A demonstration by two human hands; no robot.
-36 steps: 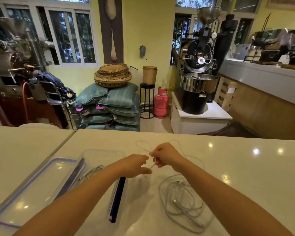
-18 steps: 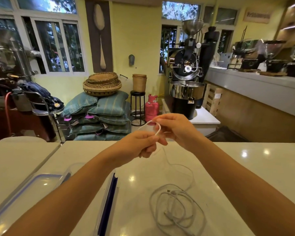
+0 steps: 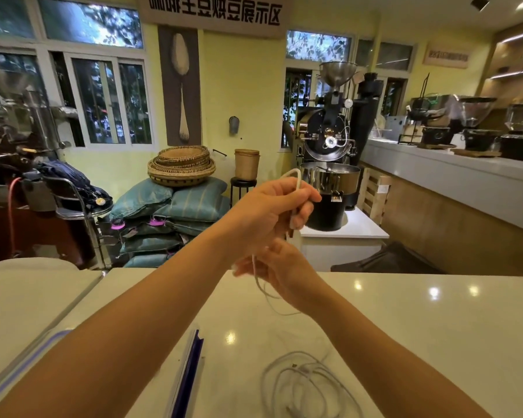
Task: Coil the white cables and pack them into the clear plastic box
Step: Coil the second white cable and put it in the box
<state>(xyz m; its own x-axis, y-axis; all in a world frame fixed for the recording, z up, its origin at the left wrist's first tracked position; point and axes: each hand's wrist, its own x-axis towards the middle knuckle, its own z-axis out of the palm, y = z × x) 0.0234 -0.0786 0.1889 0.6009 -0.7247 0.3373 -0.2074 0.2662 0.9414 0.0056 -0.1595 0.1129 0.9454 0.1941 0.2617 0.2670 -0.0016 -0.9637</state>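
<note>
L hand [image 3: 269,212], fingers curled round white cable [image 3: 298,182] loop, is lifting higher off counter, starting coil; R hand [image 3: 287,276] grip too blurred to tell.

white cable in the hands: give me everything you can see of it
The white cable is thin, round and flexible, with a smooth plastic-looking jacket. A small loop stands above the raised left hand, whose fingers curl round it. Below, one slack strand runs past the blurred right hand and curves down toward the white countertop. Whether the right hand pinches it, and whether it joins the loose cable pile, cannot be told. No plug shows on the held part.
</note>
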